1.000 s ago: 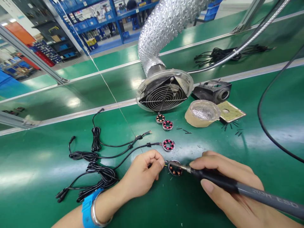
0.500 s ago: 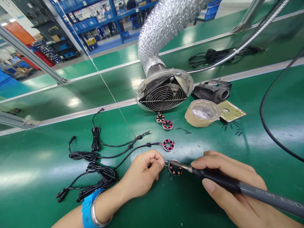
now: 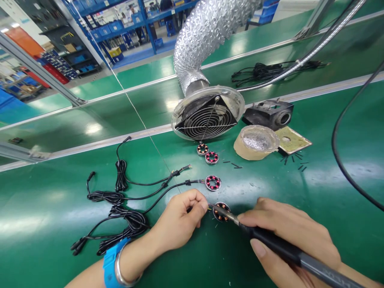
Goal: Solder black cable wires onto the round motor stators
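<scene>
My left hand (image 3: 184,218) is closed in a pinch on the end of a black cable, whose thin coloured wires (image 3: 209,207) poke out past the fingertips. Those wires reach the rim of a ring-shaped stator (image 3: 222,212) with copper coils, lying flat on the bench. My right hand (image 3: 294,236) grips a soldering iron (image 3: 270,238) like a pen. Its metal tip crosses over the stator and ends close to the wires; whether it touches them is too small to tell. Just beyond lies a red-coil stator (image 3: 213,183) joined to a black cable.
Bundled black cables (image 3: 129,220) lie at left. Farther back are two more stators (image 3: 211,157), a fume extractor fan (image 3: 207,120) on a foil duct, a tan bowl of solder bits (image 3: 256,144), a sponge (image 3: 292,141) and an iron stand (image 3: 268,114). The iron's cord (image 3: 339,152) loops at right.
The soldering iron has tilted, its handle swinging lower with my right hand. My left hand stays where it was. The dark cable bundle on the far belt has slid left.
</scene>
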Tool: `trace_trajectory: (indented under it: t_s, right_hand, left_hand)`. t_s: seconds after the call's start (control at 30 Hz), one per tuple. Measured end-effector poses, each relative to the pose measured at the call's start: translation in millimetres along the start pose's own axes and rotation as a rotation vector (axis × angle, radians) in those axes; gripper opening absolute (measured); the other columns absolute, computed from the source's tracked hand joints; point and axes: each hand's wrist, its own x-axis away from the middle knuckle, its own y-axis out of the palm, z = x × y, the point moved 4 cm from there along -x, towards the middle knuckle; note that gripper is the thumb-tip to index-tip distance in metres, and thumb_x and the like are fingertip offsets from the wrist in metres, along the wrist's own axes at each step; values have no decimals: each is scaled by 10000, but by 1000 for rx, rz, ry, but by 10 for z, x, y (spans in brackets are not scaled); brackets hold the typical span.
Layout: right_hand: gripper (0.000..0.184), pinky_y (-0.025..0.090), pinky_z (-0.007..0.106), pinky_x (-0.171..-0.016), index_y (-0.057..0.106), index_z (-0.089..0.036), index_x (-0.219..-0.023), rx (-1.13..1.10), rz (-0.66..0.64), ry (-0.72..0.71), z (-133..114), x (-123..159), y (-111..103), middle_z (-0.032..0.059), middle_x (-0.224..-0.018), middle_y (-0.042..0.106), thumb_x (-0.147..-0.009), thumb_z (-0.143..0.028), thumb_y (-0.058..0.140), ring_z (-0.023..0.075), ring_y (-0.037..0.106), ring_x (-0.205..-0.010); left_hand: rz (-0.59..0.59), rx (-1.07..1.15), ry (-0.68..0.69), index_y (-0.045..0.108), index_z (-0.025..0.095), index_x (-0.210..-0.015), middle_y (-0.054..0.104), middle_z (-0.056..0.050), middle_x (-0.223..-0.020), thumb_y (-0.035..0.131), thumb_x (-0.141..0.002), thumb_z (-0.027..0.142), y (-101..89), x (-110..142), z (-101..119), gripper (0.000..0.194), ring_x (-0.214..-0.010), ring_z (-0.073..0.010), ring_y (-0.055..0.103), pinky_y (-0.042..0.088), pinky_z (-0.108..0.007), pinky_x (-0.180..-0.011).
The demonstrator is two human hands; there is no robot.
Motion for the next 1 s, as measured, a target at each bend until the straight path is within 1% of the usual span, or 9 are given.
trace_trajectory:
  t_s: [0.13, 0.2, 0.33, 0.5, 0.67, 0.77, 0.83, 0.9, 1.0]
  right_hand:
    - [299, 403, 329, -442, 596, -228, -1035, 44, -14, -75, -35, 29, 24, 19, -627, 584, -770, -134, 493, 178, 523, -458]
    - [309, 422, 332, -462, 585, -237, -1037, 56, -59, -53, -62, 20, 10, 23, -646, 605, -766, -121, 494, 186, 544, -474]
    - [327, 446, 340, -484, 574, -244, -1037, 47, -74, 7, -94, -17, -53, 35, -679, 633, -759, -94, 491, 197, 567, -498]
    - [321, 441, 322, -464, 585, -210, -1049, 43, -80, -24, -86, -55, -58, 35, -660, 615, -767, -86, 497, 179, 552, -494]
    - [354, 501, 315, -507, 593, -216, -1104, 55, -60, -42, -74, -72, -93, 35, -726, 649, -781, -90, 520, 178, 607, -554]
    - [376, 510, 258, -496, 580, -237, -1180, 88, -19, -25, -29, -125, -94, 4, -727, 675, -838, -89, 534, 150, 628, -541]
    - [349, 505, 211, -497, 585, -241, -1179, 95, -5, 12, 24, -182, -49, -22, -708, 677, -882, -68, 529, 114, 622, -516]
    - [290, 500, 183, -517, 613, -226, -1111, 75, -64, 7, 67, -239, 53, -27, -720, 683, -901, -48, 524, 90, 619, -524]
    - [216, 483, 190, -535, 638, -200, -1017, 45, -207, -58, 113, -283, 236, -10, -733, 669, -909, -60, 514, 96, 609, -570]
  left_hand:
    - [0, -1, 8, 533, 189, -761, 466, 67, -527, 530, -879, 400, 2, -2, 1, 242, -493, -96, 401, 295, -213, -500]
    - [7, -5, 3, 537, 189, -763, 467, 66, -524, 530, -878, 408, 0, -2, -2, 247, -490, -97, 400, 293, -214, -499]
    - [8, -7, 6, 541, 189, -768, 471, 66, -521, 522, -882, 404, -1, -5, -3, 244, -489, -97, 404, 295, -214, -501]
    - [0, -7, 14, 539, 188, -762, 470, 65, -531, 521, -877, 377, -5, -2, -5, 222, -497, -98, 411, 302, -214, -506]
    - [-6, -7, 14, 542, 187, -770, 466, 68, -535, 514, -890, 362, -5, 8, -16, 214, -499, -93, 405, 301, -210, -508]
    - [-9, 2, 10, 533, 188, -757, 466, 66, -534, 525, -891, 381, -3, 9, -11, 235, -499, -93, 399, 295, -210, -503]
    - [-18, 12, 8, 526, 190, -753, 462, 64, -534, 525, -895, 411, 0, 7, -8, 262, -499, -94, 393, 289, -211, -500]
    - [-34, 21, 13, 518, 192, -756, 452, 65, -532, 520, -898, 444, 2, 4, -13, 290, -500, -96, 383, 283, -214, -499]
    - [-71, 21, 50, 508, 192, -761, 456, 60, -554, 492, -915, 471, 2, -1, -24, 319, -511, -100, 372, 284, -226, -510]
